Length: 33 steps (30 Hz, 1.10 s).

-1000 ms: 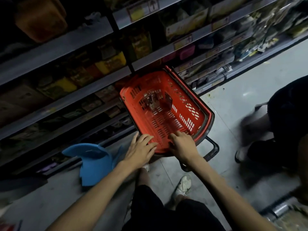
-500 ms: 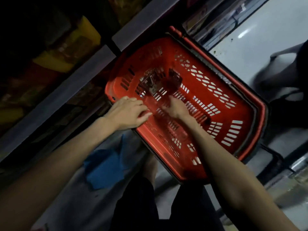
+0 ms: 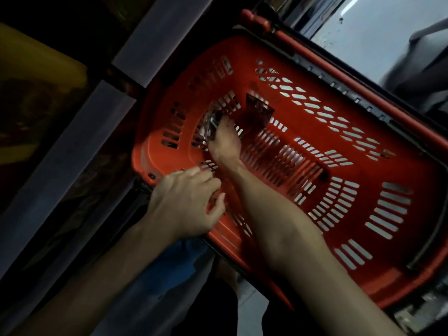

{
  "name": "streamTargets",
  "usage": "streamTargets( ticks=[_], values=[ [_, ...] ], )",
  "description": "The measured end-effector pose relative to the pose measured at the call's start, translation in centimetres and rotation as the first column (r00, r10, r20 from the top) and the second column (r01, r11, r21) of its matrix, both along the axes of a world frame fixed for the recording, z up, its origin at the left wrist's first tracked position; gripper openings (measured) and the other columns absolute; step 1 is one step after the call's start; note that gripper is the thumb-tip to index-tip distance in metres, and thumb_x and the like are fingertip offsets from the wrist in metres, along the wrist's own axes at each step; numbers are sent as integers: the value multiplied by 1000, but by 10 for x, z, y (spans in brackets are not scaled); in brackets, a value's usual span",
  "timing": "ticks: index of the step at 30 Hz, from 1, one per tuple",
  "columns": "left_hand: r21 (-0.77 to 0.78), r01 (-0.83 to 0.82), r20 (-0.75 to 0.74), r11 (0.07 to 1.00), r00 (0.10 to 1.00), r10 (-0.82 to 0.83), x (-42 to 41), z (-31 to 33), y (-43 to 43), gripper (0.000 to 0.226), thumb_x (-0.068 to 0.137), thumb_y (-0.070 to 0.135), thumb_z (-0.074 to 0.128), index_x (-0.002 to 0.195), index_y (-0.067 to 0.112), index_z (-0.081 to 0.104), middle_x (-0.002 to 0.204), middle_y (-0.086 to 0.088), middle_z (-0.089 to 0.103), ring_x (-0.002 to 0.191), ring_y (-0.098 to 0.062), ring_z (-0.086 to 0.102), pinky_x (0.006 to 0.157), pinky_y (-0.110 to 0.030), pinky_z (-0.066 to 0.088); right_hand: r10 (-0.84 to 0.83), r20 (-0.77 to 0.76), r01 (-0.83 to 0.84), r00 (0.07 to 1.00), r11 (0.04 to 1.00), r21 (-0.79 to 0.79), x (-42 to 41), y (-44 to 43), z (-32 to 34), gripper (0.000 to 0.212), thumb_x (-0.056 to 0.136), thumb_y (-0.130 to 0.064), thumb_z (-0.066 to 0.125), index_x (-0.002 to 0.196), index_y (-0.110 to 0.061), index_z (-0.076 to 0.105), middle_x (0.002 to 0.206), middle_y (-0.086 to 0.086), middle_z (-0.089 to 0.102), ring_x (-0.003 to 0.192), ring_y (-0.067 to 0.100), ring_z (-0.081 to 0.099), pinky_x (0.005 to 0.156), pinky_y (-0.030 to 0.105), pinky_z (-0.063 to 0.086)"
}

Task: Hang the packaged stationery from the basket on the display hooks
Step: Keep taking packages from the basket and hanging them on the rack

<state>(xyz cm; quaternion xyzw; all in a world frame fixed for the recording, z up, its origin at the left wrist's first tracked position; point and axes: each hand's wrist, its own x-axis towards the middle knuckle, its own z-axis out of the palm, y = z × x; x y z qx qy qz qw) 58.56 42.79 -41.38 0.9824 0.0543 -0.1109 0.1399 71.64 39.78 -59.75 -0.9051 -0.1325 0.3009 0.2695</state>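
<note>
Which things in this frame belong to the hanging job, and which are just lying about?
Job:
- basket
- clear pack, touched by the right hand
- dark pack
- left hand, on the basket's rim

Lying about:
- shelf edge
- yellow item
- blue thing
- floor

right hand (image 3: 225, 141) seemingly covers blurred packets (image 3: 208, 127).

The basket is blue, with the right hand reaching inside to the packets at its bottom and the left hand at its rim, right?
No: the head view shows the basket is red, not blue. The rest stands: the right hand reaches inside to the packets at its bottom, and the left hand is at its rim.
</note>
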Motion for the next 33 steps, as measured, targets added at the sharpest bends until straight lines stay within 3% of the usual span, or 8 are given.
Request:
streamTargets(
  ticks=[4,7,12,17,20,24,29,33],
  values=[
    [-16,-9,-3,1000,1000,9,0,0,0,29,93,43,49,71,24,55,74,6,57,75,-20,60,65,-34,47,-71,-117,87,991,987,138,-14,-21,-2,33,95,-20,56,127,-21,63,112,9,75,104,35,69,82,43,55],
    [-30,-18,-30,999,999,17,1,1,0,28,91,43,48,72,24,56,75,5,59,78,-21,61,68,-36,48,-141,-190,169,972,975,146,-19,-47,6,35,95,-25,57,130,-24,63,114,7,76,107,31,70,86,42,55],
    [-57,-35,-61,998,998,31,2,3,0,28,92,42,45,75,23,58,77,6,59,80,-20,61,69,-35,49,-127,4,126,992,989,73,-2,-91,19,41,87,-9,65,125,-21,72,127,18,62,114,37,63,98,37,51],
    [-58,-32,-63,998,998,28,3,4,0,30,92,42,44,75,23,59,75,6,59,78,-20,61,66,-35,49,-316,19,316,949,949,-18,27,-84,23,48,83,-4,62,127,-21,72,159,22,27,144,39,37,119,37,36],
    [-60,-37,-64,998,997,33,6,5,-1,30,92,42,44,75,22,59,75,6,58,77,-20,61,65,-35,50,-353,11,352,936,935,55,24,-74,23,48,82,-2,60,124,-22,75,158,19,34,144,35,38,119,32,33],
    [-63,-43,-55,997,998,40,7,5,-2,29,91,41,45,73,22,57,73,5,57,75,-21,60,63,-36,50,-339,-33,341,940,936,83,24,-59,24,50,83,-2,61,129,-20,72,151,18,39,135,36,50,115,36,41],
    [-37,-46,-74,998,996,43,7,3,-2,30,91,42,44,73,22,58,73,6,57,76,-20,60,64,-36,49,-497,-8,490,868,853,177,24,-42,31,46,83,-4,69,126,-17,73,155,16,32,143,28,41,121,23,26],
    [-37,-45,-69,998,997,43,7,5,-2,28,90,41,45,72,23,56,72,6,56,75,-20,59,62,-35,47,-421,47,406,906,894,189,21,-42,29,48,80,-4,72,125,-19,75,157,18,32,146,33,38,120,36,36]
  ],
)
